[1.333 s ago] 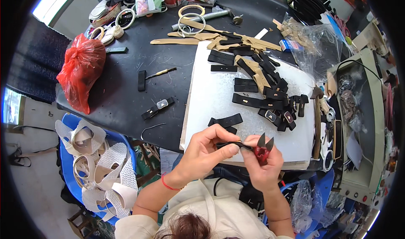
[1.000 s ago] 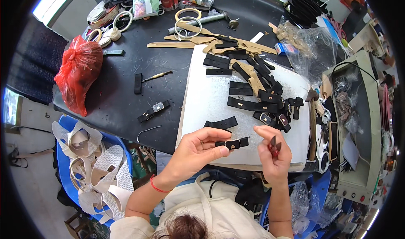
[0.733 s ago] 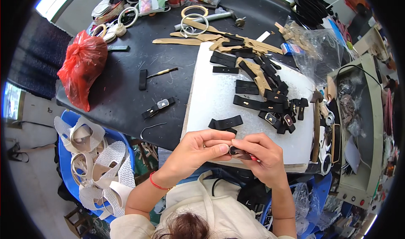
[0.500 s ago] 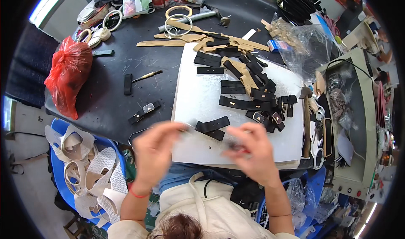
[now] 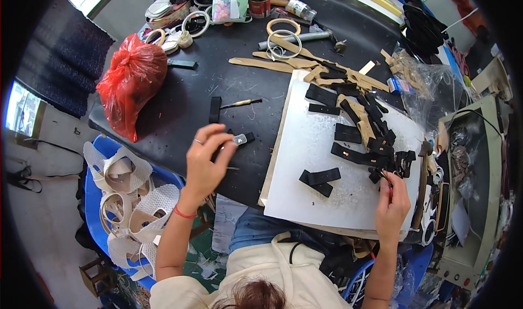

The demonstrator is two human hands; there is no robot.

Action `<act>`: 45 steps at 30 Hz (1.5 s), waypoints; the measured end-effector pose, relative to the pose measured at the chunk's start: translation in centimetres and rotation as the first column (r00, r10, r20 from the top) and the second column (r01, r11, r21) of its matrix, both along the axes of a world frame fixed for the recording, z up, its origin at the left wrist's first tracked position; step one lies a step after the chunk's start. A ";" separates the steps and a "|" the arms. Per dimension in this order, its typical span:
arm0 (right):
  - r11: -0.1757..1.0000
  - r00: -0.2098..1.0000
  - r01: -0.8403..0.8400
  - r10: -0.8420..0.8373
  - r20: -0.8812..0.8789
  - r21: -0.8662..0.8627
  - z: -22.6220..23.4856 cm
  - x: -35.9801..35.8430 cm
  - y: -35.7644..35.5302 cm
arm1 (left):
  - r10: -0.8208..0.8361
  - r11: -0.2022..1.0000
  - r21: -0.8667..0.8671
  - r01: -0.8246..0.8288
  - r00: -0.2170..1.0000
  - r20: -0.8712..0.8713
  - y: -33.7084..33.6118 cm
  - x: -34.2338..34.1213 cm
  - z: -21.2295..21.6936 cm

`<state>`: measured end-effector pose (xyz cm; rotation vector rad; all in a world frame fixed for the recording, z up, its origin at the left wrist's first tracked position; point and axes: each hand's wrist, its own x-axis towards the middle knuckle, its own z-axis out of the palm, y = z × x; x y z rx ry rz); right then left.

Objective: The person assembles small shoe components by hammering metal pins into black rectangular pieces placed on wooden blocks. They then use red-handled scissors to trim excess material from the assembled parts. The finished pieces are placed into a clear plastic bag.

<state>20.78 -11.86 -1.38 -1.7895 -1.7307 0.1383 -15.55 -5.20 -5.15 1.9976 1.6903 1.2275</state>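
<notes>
My left hand (image 5: 207, 159) hovers at the near side of the dark table, thumb and fingers apart with nothing between them. Just past its fingertips lies a short black strap with a clear-and-silver buckle piece (image 5: 239, 139), partly hidden by the hand. Over the right part of the white board (image 5: 289, 200), my right hand (image 5: 393, 203) is closed around a small red-handled tool (image 5: 389, 190); its dark tip reaches the pile of black straps (image 5: 359, 155), and its exact kind is hidden. Between the hands, two crossed black strap pieces (image 5: 320, 179) rest on the board.
A black strap piece (image 5: 215, 109) and a thin wooden-handled tool (image 5: 241, 103) lie farther left. Beyond stand a red plastic bag (image 5: 133, 80) and tape rings (image 5: 284, 30). Tan strips (image 5: 261, 64) lie behind the board. A blue basket (image 5: 92, 213) holds white shoe uppers.
My left hand has moved away from the crossed straps to the buckled strap. My right hand has gone right to the strap pile with the red-handled tool. The whole view has shifted.
</notes>
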 end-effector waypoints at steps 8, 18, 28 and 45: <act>0.994 0.999 -0.012 0.017 -0.049 0.108 0.8 -1.4 -0.4 | -0.150 0.988 -0.052 0.144 0.978 -0.143 9.6 -3.6 -2.8; 0.967 0.727 -0.077 -0.112 -0.677 -0.243 2.3 -4.1 -1.2 | -0.327 0.944 -0.011 0.331 0.937 0.120 5.1 6.4 4.8; 0.903 0.844 -0.430 0.395 -0.363 -0.019 3.0 -4.5 -0.5 | -0.040 0.457 -0.373 0.808 0.437 0.899 -6.3 13.4 4.7; 0.927 0.940 -0.291 0.230 0.252 0.237 0.9 -5.2 -2.4 | 0.061 0.629 -0.369 0.685 0.430 0.901 -6.9 14.2 4.7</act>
